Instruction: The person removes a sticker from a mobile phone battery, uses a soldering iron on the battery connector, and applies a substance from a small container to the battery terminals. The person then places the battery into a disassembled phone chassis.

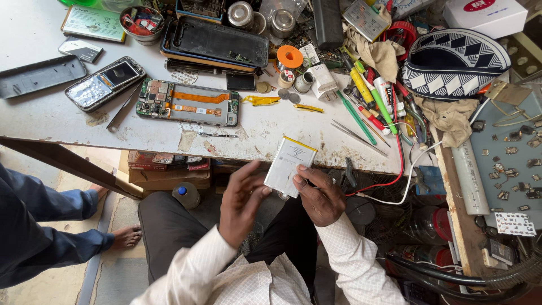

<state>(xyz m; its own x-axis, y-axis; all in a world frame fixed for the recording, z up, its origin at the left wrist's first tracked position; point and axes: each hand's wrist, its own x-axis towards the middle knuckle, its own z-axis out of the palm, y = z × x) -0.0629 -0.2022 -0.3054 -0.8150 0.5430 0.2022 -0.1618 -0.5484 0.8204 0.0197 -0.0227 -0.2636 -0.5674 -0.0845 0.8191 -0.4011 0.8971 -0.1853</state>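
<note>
**Flat battery held in both your hands at the bench edge**

The white worktable (34, 34) fills the upper part of your view, scuffed and crowded. At its right end lies a dark cap (451, 62) with a white geometric pattern, with crumpled beige cloth (451, 121) just below it. Along the back sits a black phone back shell (217, 40); nearer you lies an opened phone (188, 103), its circuit board and orange flex cable exposed. Left of it rests an older phone with a bare metal keypad (104, 83), and further left a dark grey cover (36, 76). A white charger plug (323, 80) stands near the middle, with an orange tape roll (289, 56) just behind it. Green, yellow and red pens and drivers (370, 96) lie in a loose bunch to the right, and a pair of tweezers (358, 137) lies beside them near the table's front edge.

Below that edge, over your lap, you hold a flat white battery pack (289, 165) with a yellow strip on top, tilted. Your right hand (319, 195) grips its lower right side, thumb pressed on the face. Your left hand (241, 200) is half open, fingers curved, fingertips touching the pack's left edge.

At the left edge, another person's blue sleeve (34, 226) and bare foot (127, 236) show.
</note>
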